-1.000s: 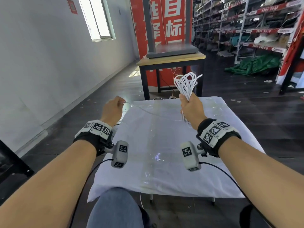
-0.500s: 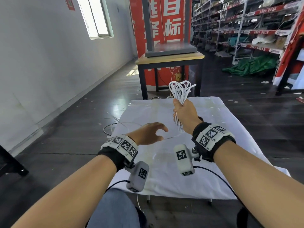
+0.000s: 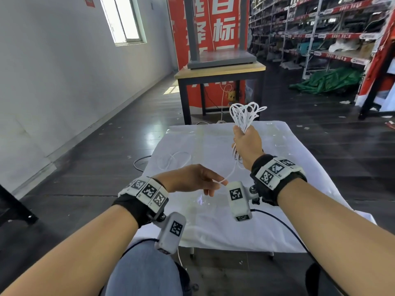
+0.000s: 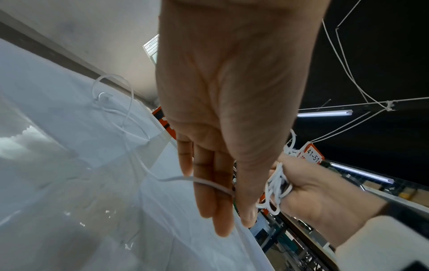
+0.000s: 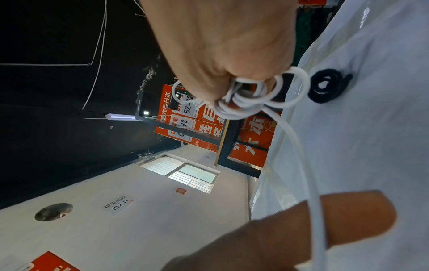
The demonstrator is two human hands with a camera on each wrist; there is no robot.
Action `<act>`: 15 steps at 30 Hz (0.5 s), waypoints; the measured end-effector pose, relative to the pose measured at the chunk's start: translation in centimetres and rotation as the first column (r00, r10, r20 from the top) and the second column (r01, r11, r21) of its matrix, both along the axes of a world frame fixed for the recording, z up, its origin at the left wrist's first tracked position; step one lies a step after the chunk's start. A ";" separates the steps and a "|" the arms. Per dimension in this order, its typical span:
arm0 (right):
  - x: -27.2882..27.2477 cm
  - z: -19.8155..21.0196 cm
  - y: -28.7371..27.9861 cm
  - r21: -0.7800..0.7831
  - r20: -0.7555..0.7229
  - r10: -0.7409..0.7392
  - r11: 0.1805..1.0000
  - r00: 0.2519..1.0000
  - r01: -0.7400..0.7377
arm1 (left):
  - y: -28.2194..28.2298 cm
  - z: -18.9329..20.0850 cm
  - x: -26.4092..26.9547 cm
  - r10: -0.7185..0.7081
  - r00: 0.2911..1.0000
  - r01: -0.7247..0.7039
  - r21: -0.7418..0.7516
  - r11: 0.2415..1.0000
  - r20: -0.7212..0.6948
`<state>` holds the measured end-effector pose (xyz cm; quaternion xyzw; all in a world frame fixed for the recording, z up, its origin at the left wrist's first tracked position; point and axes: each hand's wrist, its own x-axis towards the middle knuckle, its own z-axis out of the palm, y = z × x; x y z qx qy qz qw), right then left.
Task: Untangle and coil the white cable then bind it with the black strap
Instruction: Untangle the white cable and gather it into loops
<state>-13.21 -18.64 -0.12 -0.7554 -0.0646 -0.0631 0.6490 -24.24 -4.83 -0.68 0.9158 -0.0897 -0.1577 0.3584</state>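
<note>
My right hand [image 3: 245,137] is held upright over the white-covered table [image 3: 299,189] and grips a bundle of white cable [image 3: 245,114] loops in its fist. In the right wrist view the coil [image 5: 250,97] bulges out of the fist. One strand runs down from the bundle to my left hand [image 3: 215,184], which pinches it between thumb and fingers [image 4: 209,192] just in front of the right wrist. The loose tail [image 3: 175,161] lies looped on the cloth to the left. The black strap [image 5: 327,88] lies curled on the cloth beyond the right hand; the head view hides it.
Behind the table stands a wooden table with a grey stand [image 3: 220,69]. Red storage shelves [image 3: 320,28] and a green tarp [image 3: 327,80] are at the right, a white wall at the left. A dark cable [image 3: 139,161] lies on the floor by the table's left edge. My knee [image 3: 145,270] is below.
My left hand came back from the table's far left to just in front of the right wrist and now pinches the strand. The right hand with the bundle sank slightly.
</note>
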 end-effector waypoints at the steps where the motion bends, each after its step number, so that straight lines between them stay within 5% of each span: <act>1: 0.1 -0.3 -0.2 -0.021 -0.003 -0.016 1.000 1.000 0.016 | 0.0 0.2 -0.2 -0.018 1.000 0.018 0.028 0.999 -0.016; 9: -1.3 -1.4 -0.1 -0.359 0.033 0.134 0.927 0.991 -0.113 | -1.4 2.4 -0.4 -0.145 0.989 0.147 0.053 0.988 -0.039; 15: -2.6 -1.8 0.1 -0.459 -0.100 0.287 0.836 0.953 -0.300 | -0.4 3.2 0.2 0.094 0.982 -0.079 -0.094 0.992 0.161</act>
